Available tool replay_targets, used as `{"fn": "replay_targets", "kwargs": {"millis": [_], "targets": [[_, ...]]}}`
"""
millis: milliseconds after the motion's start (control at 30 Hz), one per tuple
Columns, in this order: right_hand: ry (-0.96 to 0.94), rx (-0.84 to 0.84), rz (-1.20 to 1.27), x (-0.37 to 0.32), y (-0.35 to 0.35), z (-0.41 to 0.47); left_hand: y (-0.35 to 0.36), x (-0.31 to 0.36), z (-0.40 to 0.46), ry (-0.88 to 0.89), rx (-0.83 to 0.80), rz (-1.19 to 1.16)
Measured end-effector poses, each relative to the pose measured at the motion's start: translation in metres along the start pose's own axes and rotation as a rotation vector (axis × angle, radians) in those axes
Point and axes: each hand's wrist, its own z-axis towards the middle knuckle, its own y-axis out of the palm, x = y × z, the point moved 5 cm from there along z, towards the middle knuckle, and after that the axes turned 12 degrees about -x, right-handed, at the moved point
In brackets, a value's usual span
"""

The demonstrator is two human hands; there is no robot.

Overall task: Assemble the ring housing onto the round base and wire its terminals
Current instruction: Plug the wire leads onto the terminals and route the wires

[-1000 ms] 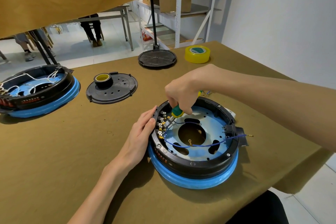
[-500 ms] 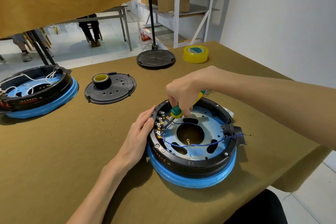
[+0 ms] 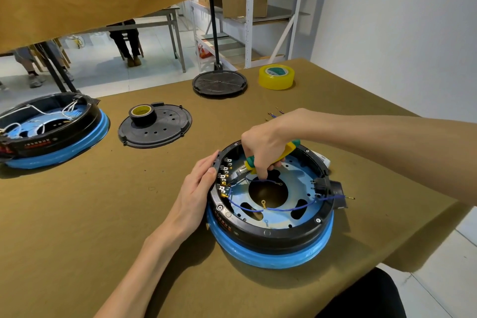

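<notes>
ring housing (image 3: pixel 268 230) sits on blue round base (image 3: pixel 271 255), near tabletop (image 3: pixel 77 214) edge | left hand (image 3: pixel 196 188) flat, fingers relaxed against housing rim | right hand (image 3: pixel 263 147) fingers grasping screwdriver (image 3: pixel 284 152) at terminals (image 3: pixel 224 181) | red housing lettering unreadable

Bare bench (image 3: pixel 77 214) is left open in front of and to the left of the ring housing (image 3: pixel 271 236). The housing's left rim is taken up by the left hand (image 3: pixel 196 188), and its interior by the right hand (image 3: pixel 263 147) and blue wires (image 3: pixel 284 209). Further back, passage is narrowed by a second assembly (image 3: pixel 51 134), a black cover plate (image 3: pixel 157 131) carrying a tape roll (image 3: pixel 142 113), a stand base (image 3: pixel 219 84) and yellow tape (image 3: pixel 276 76).
</notes>
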Motion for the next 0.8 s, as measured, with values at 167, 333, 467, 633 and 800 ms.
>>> {"fn": "replay_targets", "kwargs": {"millis": [167, 333, 467, 633, 800], "targets": [[-0.021, -0.035, 0.071, 0.0053, 0.0068, 0.0028, 0.0004, 0.0006, 0.0000, -0.005, -0.002, -0.007], [-0.017, -0.093, 0.150, 0.0079, 0.0089, 0.0044, 0.0012, 0.0024, -0.0006, 0.007, -0.001, -0.020], [-0.010, -0.106, 0.166, 0.0087, 0.0081, 0.0063, 0.0013, 0.0030, -0.0006, 0.001, 0.003, -0.024], [0.021, -0.130, 0.227, 0.0067, 0.0057, 0.0094, 0.0021, 0.0042, 0.0005, -0.008, 0.006, -0.021], [0.032, -0.114, 0.218, 0.0067, 0.0032, 0.0102, 0.0013, 0.0035, 0.0007, -0.015, 0.009, -0.016]]}}
